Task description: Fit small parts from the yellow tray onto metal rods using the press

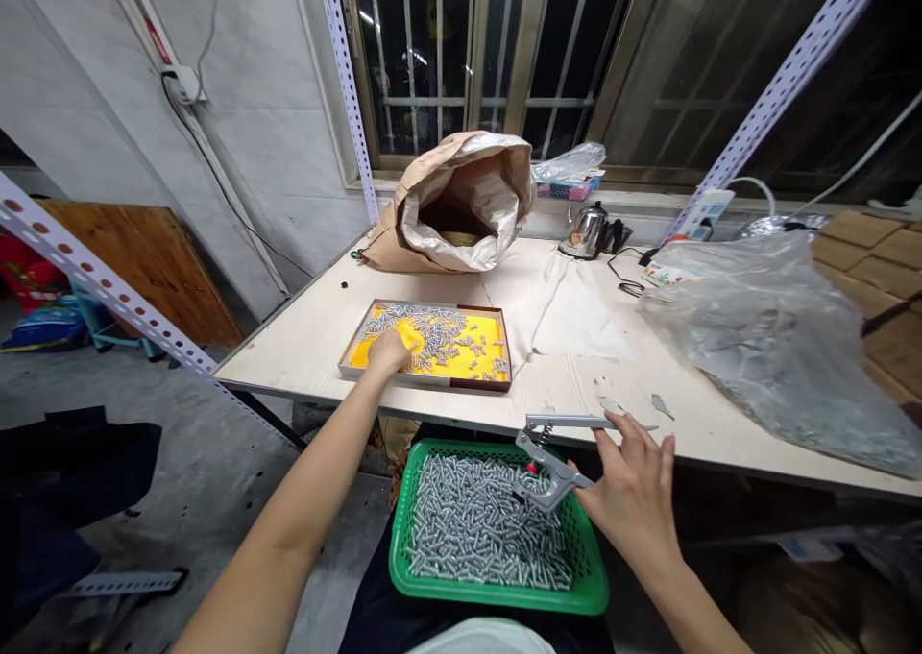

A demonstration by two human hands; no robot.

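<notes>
My left hand (390,351) reaches into a shallow tray (480,382) with a yellow bottom. Its fingers are bent together over the small metal parts (439,332) scattered there; whether a part is between them is hidden. My right hand (634,472) holds grey spring-loaded hand pliers (551,476) with a red detail by the spring. The handles are spread apart, fingers on the upper one and the thumb at the lower. Under the pliers, a green basket (497,592) full of silvery screw-like pieces (482,520) rests at my lap.
Behind the tray, a large brown paper sack (403,222) lies with its mouth towards me. A steel kettle (585,231) stands by the window. On the right are a clear plastic bag (778,337) and cardboard boxes (879,260). Perforated metal posts (352,87) frame the table (303,337).
</notes>
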